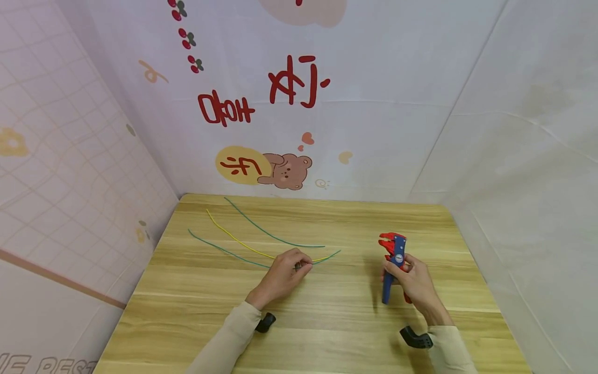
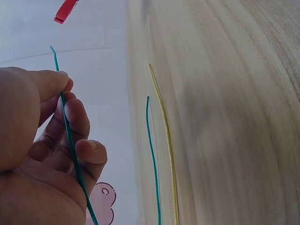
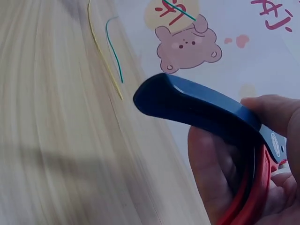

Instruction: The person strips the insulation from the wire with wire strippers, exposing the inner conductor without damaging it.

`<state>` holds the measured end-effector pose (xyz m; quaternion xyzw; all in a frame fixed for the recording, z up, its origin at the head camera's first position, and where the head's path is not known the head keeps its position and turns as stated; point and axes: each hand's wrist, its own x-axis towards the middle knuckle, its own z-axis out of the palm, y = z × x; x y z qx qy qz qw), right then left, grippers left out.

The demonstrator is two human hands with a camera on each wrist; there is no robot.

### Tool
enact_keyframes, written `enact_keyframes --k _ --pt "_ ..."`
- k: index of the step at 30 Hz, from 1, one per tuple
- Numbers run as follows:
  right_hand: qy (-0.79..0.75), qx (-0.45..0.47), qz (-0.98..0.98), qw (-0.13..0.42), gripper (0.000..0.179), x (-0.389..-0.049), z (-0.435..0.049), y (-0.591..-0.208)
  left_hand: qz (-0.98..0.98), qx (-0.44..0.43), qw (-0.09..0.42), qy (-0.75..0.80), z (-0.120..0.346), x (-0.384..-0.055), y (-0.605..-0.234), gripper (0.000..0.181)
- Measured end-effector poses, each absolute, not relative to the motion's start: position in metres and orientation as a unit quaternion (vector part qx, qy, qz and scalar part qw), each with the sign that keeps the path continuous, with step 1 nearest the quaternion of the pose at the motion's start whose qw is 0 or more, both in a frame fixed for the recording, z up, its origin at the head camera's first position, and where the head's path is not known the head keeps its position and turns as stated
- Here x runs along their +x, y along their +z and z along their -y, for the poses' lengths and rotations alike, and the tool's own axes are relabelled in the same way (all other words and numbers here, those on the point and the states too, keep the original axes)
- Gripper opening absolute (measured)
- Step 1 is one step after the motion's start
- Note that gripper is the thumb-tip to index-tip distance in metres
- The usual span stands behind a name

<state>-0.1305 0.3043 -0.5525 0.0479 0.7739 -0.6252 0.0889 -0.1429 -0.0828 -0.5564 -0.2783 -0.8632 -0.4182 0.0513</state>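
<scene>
Thin green wire (image 2: 70,131) is being pinched over the wood-grain table (image 1: 327,311) by the left grip (image 1: 282,271); the right grip (image 1: 414,280) is clasping blue-and-red pliers (image 1: 398,246). Slender yellow wire (image 2: 168,136) is lying nearby.

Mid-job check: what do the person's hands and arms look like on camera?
The left hand and right hand are bare, without gloves. The left sleeve and right sleeve are plain cream, reaching toward the wrists. A small, black, angled piece shows beside each cuff.
</scene>
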Motion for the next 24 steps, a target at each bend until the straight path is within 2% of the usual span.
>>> enact_keyframes --k 4,14,19,24 --pt "-0.656 0.036 -0.748 0.095 0.059 -0.131 -0.301 -0.553 0.861 -0.278 0.056 -0.421 0.083 -0.143 -0.556 0.007" --pt "-0.71 -0.005 -0.695 0.113 0.048 -0.132 -0.291 -0.557 0.862 -0.268 0.064 -0.425 0.082 -0.146 -0.554 0.008" --pt "-0.727 -0.011 -0.673 0.138 0.049 -0.129 -0.285 -0.556 0.862 -0.268 0.065 -0.425 0.082 -0.146 -0.554 0.009" --pt "-0.739 -0.006 -0.653 0.166 0.059 -0.125 -0.279 -0.552 0.859 -0.268 0.07 -0.43 0.082 -0.145 -0.553 0.008"
